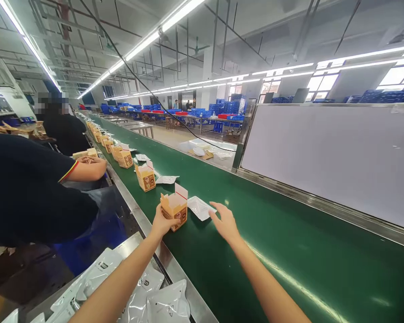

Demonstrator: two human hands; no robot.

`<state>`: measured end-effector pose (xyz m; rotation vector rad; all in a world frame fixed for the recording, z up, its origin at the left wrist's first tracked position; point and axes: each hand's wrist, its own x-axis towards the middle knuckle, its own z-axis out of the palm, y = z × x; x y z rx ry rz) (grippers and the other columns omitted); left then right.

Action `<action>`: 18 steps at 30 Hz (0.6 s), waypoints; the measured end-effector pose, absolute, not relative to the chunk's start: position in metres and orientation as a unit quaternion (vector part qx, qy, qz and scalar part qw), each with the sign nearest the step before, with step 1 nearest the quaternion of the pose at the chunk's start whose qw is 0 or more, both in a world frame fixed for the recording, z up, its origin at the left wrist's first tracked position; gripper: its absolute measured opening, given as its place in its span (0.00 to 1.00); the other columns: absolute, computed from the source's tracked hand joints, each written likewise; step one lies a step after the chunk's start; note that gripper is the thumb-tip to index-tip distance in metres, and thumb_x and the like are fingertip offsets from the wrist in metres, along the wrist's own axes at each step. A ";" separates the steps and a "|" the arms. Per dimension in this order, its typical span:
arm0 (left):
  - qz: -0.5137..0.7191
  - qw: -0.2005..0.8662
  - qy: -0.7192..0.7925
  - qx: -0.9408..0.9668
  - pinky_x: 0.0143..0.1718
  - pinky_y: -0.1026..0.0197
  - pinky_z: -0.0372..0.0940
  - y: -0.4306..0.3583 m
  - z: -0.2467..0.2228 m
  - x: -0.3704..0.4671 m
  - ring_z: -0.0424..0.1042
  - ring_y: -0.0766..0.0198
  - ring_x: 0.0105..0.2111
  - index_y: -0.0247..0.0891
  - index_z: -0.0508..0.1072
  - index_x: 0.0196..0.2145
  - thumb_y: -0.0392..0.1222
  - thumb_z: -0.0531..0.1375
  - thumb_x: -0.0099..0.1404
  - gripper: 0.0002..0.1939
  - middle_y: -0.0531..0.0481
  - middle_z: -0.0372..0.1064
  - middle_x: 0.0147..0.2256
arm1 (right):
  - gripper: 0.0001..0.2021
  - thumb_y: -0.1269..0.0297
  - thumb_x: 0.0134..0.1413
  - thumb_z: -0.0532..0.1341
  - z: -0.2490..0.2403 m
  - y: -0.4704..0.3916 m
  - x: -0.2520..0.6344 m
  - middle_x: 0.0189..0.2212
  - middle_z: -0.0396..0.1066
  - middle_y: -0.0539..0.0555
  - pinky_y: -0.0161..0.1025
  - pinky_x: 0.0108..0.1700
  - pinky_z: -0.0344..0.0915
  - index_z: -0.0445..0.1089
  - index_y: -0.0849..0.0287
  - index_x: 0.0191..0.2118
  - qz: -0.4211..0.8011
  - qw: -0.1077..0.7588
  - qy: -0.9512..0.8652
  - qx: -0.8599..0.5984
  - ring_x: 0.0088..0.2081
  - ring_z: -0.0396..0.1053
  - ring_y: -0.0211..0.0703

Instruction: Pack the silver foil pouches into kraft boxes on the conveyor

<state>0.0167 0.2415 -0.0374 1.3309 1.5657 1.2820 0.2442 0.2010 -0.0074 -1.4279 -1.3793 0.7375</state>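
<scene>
My left hand [163, 222] grips the near side of an open-topped brown and orange carton [178, 215] standing on the green conveyor belt [272, 233]. The carton's white inner flap with a red line points up. Just right of it lies a white pouch [199, 208], flat on the belt. My right hand [224, 220] is at the pouch's right edge, thumb and fingers apart, holding nothing; whether a fingertip touches the pouch I cannot tell. Farther up the belt stands another open carton [146, 178] with a silvery pouch [167, 179] beside it.
Several more cartons [124, 158] line the belt into the distance. Silvery pouches [168, 303] fill a metal tray below my left forearm. A person in a dark shirt [30, 188] works at the left. A white panel [330, 157] stands beyond the belt's metal edge.
</scene>
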 end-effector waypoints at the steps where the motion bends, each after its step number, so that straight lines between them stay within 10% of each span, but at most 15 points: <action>1: 0.494 0.353 0.602 0.518 0.48 0.47 0.65 0.239 -0.035 0.020 0.71 0.51 0.45 0.37 0.60 0.47 0.34 0.70 0.38 0.38 0.45 0.69 0.41 | 0.20 0.52 0.56 0.60 -0.015 0.211 0.239 0.52 0.63 0.59 0.62 0.60 0.48 0.67 0.60 0.49 0.274 0.475 -0.580 -0.603 0.57 0.56 0.55; 10: 0.509 0.239 0.536 0.630 0.56 0.48 0.58 0.156 0.025 0.048 0.63 0.52 0.53 0.41 0.62 0.48 0.35 0.64 0.44 0.32 0.48 0.64 0.49 | 0.12 0.57 0.61 0.58 -0.042 0.227 0.222 0.39 0.68 0.54 0.46 0.45 0.67 0.68 0.61 0.42 0.125 0.466 -0.640 -0.598 0.41 0.67 0.42; 18: 0.468 0.166 0.565 0.659 0.48 0.46 0.65 0.091 0.014 0.069 0.67 0.51 0.48 0.44 0.60 0.50 0.37 0.64 0.49 0.30 0.46 0.64 0.48 | 0.13 0.55 0.51 0.64 0.041 0.112 0.304 0.38 0.66 0.53 0.37 0.31 0.66 0.68 0.56 0.41 0.006 0.618 -0.556 -0.556 0.35 0.67 0.41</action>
